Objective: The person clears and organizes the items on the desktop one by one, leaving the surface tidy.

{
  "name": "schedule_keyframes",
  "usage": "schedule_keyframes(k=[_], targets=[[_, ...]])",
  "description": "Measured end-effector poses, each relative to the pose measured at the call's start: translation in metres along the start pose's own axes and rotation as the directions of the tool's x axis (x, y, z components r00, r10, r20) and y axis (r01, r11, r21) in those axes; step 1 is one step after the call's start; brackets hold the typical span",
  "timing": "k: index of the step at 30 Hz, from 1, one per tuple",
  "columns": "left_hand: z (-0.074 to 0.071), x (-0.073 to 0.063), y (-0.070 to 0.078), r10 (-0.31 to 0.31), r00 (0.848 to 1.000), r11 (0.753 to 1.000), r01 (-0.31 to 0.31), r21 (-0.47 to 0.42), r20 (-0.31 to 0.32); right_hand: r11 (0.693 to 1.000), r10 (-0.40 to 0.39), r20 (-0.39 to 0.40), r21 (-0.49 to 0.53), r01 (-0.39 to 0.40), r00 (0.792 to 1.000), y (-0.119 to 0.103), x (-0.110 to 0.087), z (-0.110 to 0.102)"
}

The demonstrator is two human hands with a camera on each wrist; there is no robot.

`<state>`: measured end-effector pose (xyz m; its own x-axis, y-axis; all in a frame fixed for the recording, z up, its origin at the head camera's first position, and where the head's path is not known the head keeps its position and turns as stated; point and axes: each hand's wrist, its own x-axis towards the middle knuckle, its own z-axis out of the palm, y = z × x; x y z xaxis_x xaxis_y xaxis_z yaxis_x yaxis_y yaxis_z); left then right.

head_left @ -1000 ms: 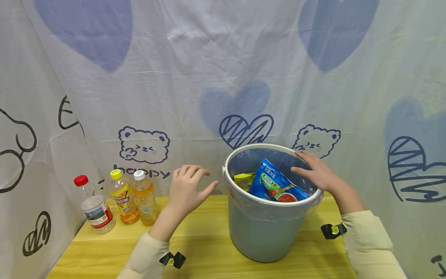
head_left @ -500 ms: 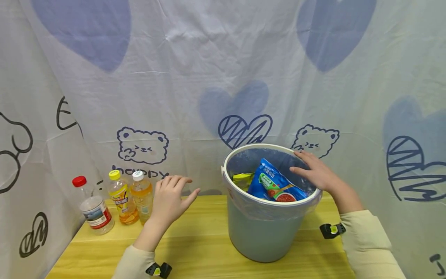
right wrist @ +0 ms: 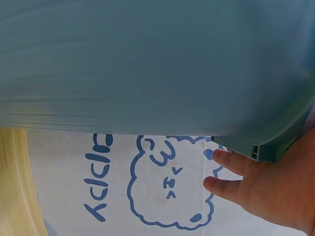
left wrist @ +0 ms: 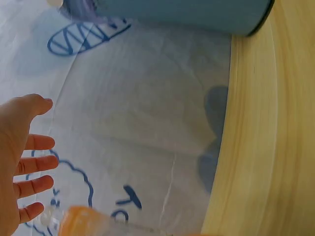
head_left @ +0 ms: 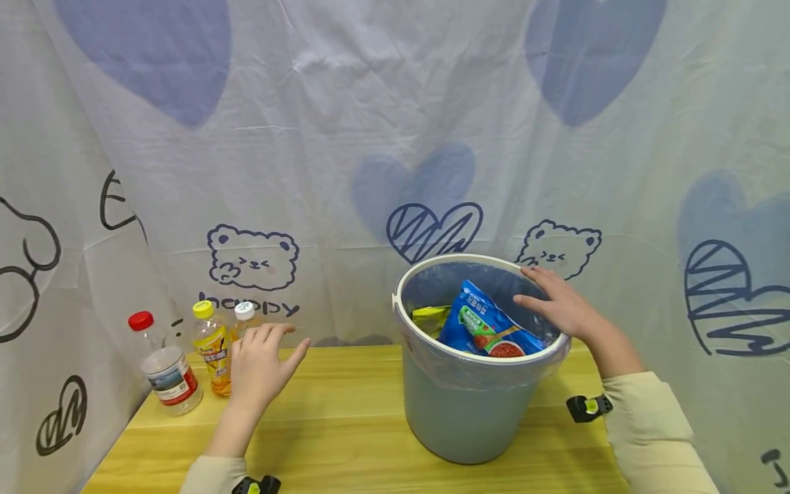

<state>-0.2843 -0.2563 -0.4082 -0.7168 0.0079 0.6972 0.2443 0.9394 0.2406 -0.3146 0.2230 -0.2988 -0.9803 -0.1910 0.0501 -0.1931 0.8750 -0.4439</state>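
My left hand (head_left: 259,363) is raised in front of the white-capped bottle (head_left: 244,312) of orange drink, with fingers loosely spread and nothing held. In the left wrist view that bottle's orange top (left wrist: 78,221) shows just below the fingertips; contact cannot be told. My right hand (head_left: 564,309) rests on the right rim of a grey-blue trash bin (head_left: 469,418). Its thumb reaches inside, while straight fingers (right wrist: 224,187) show outside the bin in the right wrist view. A clear bag lines the bin, and a blue snack bag (head_left: 487,326) and a yellow packet (head_left: 432,318) lie in it.
A yellow-capped bottle (head_left: 214,350) and a red-capped bottle (head_left: 169,370) stand at the left of the wooden table (head_left: 345,412). A white cloth (head_left: 345,274) printed with hearts and bears hangs close behind the table and at its sides.
My left hand has moved left and slightly down, from beside the bin to in front of the white-capped bottle. My right hand has stayed on the rim.
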Motion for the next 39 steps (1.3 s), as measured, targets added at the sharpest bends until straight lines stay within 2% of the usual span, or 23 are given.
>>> schedule_keyframes(k=[6, 14, 18, 23, 29, 35, 39], targets=[[-0.005, -0.006, -0.02, -0.095, 0.995, 0.995, 0.094, 0.012, 0.022, 1.0, 0.001, -0.007, 0.0, -0.001, 1.0, 0.0, 0.001, 0.001], [-0.012, -0.009, -0.039, -0.159, 0.986, 0.987, 0.16, 0.017, -0.044, 1.0, 0.01, -0.004, 0.001, -0.01, 1.0, 0.0, 0.001, 0.0], [-0.015, -0.009, -0.046, -0.213, 0.976, 0.976, 0.214, 0.034, -0.034, 1.0, 0.013, -0.001, 0.002, -0.013, 1.0, 0.001, 0.001, 0.0], [-0.021, -0.008, -0.054, -0.307, 0.951, 0.95, 0.305, 0.064, 0.029, 1.0, 0.016, 0.003, 0.001, -0.016, 1.0, 0.001, 0.001, 0.0], [-0.027, -0.007, -0.06, -0.386, 0.919, 0.919, 0.375, 0.121, 0.086, 1.0, 0.016, 0.002, 0.003, -0.017, 1.0, 0.001, 0.001, 0.0], [-0.027, -0.003, -0.064, -0.448, 0.882, 0.887, 0.418, 0.194, 0.149, 1.0, 0.017, 0.002, 0.006, -0.017, 1.0, 0.002, 0.001, -0.001], [-0.024, -0.001, -0.066, -0.463, 0.865, 0.879, 0.42, 0.225, 0.193, 1.0, 0.021, 0.005, 0.004, -0.021, 1.0, 0.001, 0.001, 0.0]])
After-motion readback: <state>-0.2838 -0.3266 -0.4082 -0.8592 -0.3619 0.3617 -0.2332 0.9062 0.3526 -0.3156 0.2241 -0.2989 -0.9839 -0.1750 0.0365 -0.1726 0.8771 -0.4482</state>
